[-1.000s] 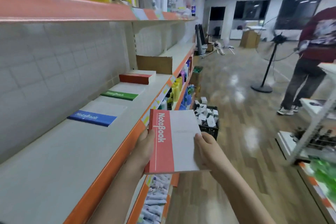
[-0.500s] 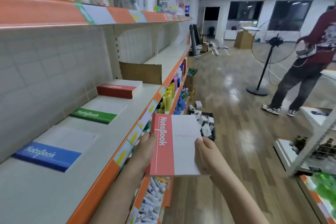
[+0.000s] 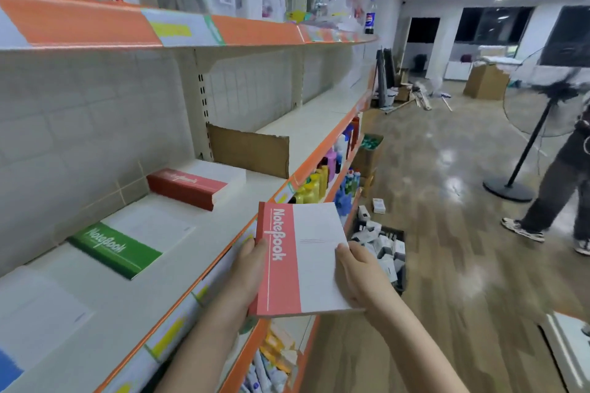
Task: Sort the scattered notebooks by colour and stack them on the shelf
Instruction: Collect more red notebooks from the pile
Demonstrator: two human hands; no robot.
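1. Both my hands grip one red notebook [image 3: 300,260]: left hand [image 3: 252,268] curled round the spine edge, right hand [image 3: 359,274] pinching the white edge, so it stays level.
2. It hangs just off the shelf [image 3: 178,268] lip, over the aisle.
3. Its match, the red stack [image 3: 191,185], lies ahead; I judge it belongs there.
4. Green notebook [image 3: 118,246] sits nearer, apart, keeping colours separate.

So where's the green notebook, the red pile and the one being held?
green notebook [image 3: 115,247], head view, green cover band
red notebook stack [image 3: 186,183], head view, top cover
held red notebook [image 3: 282,265], head view, red band
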